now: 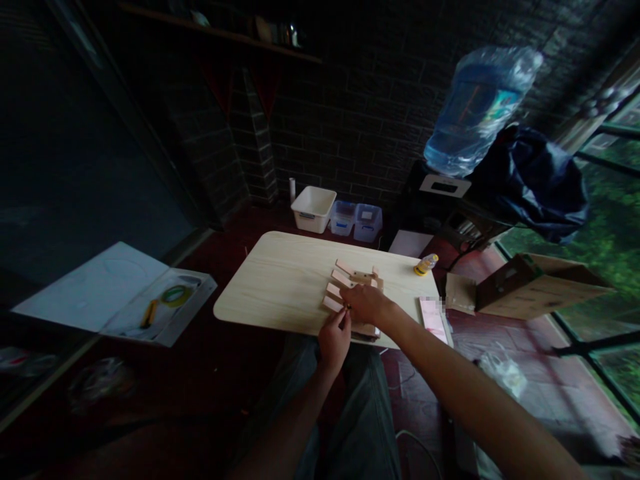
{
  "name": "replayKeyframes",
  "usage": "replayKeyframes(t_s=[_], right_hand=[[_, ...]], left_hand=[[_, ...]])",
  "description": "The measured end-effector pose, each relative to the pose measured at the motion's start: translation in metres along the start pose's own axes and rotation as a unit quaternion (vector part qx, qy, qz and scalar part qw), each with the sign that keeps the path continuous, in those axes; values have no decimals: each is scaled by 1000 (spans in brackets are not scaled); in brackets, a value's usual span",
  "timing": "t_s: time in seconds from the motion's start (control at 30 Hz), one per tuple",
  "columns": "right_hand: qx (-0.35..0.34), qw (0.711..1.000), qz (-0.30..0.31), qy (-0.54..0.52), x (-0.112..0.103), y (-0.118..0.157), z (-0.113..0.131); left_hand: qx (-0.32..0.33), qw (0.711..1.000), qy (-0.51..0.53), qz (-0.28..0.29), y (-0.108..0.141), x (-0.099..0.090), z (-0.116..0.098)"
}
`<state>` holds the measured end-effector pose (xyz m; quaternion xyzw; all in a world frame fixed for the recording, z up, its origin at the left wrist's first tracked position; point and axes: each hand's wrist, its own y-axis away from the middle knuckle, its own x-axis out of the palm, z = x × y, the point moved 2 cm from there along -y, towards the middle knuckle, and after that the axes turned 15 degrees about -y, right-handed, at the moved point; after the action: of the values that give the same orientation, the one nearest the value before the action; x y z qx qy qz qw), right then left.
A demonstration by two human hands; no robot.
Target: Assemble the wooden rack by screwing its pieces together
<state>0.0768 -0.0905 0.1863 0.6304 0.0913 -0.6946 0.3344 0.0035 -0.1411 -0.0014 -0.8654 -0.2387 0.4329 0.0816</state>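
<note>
A small slatted wooden frame lies at the near edge of the pale table, its light strips pointing left. My right hand is closed over the frame from the right, with fingers bent onto its strips. Just below, my left hand is closed in a pinch at the frame's near side. A tiny dark spot shows between the fingertips of both hands; what it is I cannot make out. The right part of the frame is partly covered by my right hand and forearm.
A yellow-capped bottle and a pink sheet are at the table's right end. Left of the table lies an open white case with tape and a yellow tool. Bins stand behind; a cardboard box sits right.
</note>
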Motion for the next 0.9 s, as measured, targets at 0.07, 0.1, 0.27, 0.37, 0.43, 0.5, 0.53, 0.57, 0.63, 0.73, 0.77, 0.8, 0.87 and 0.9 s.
replayKeyframes(t_s=[0.07,0.1,0.27,0.37,0.43,0.5,0.53,0.57,0.63,0.73,0.77,0.8,0.87,0.9], right_hand=[[5,1000,3,3,-1,2,1],[10,1000,2,5,-1,3,1],[5,1000,-5,0,3,6,0],[15,1000,-12,8,6,6,-1],[35,999,-21,10,6,6,-1],[53,998,-29,6,6,5,0],[60,998,-30,3,6,5,0],[63,998,-29,-1,6,5,0],[59,998,-21,-9,4,6,-2],[26,1000,-4,-11,-1,8,-3],[15,1000,-1,-2,-2,9,-3],[8,1000,2,12,-4,10,-2],[3,999,4,40,-5,10,0],[4,999,5,47,-5,9,1]], left_hand=[[-1,1000,1,4,0,0,0],[1,1000,3,4,0,0,0],[3,1000,0,-3,1,2,2],[2,1000,-2,0,1,2,2],[2,1000,-2,3,2,1,2],[-1,1000,-2,4,2,0,1],[-2,1000,-1,4,2,0,1],[-2,1000,0,4,2,-1,0],[0,1000,3,3,2,-3,-1],[3,1000,15,-2,2,-6,-4],[2,1000,19,-2,2,-6,-4],[2,1000,23,-2,3,-7,-5],[-2,1000,26,-1,3,-8,-6],[-5,1000,24,-1,3,-8,-6]])
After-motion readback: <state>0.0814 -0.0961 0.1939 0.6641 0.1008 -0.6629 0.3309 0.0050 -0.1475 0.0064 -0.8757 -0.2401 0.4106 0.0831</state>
